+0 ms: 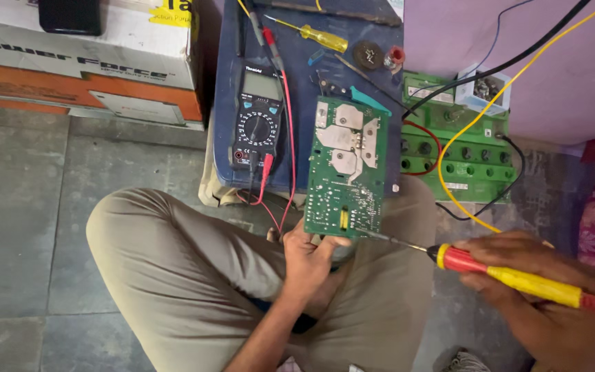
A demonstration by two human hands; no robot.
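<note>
My left hand (309, 258) grips the near edge of a green circuit board (348, 169), solder side up, which leans on a dark blue box. My right hand (552, 303) holds a red and yellow soldering iron (511, 275). Its thin metal tip points left and touches the board's lower right corner. I sit cross-legged on the floor in khaki trousers, with the board just beyond my knees.
A black multimeter (258, 118) with red and black leads lies on the blue box (297, 69). A yellow screwdriver (321, 36) lies above it. A second green board (466, 148) with yellow and black wires sits to the right. A cardboard box (84, 62) stands at the upper left.
</note>
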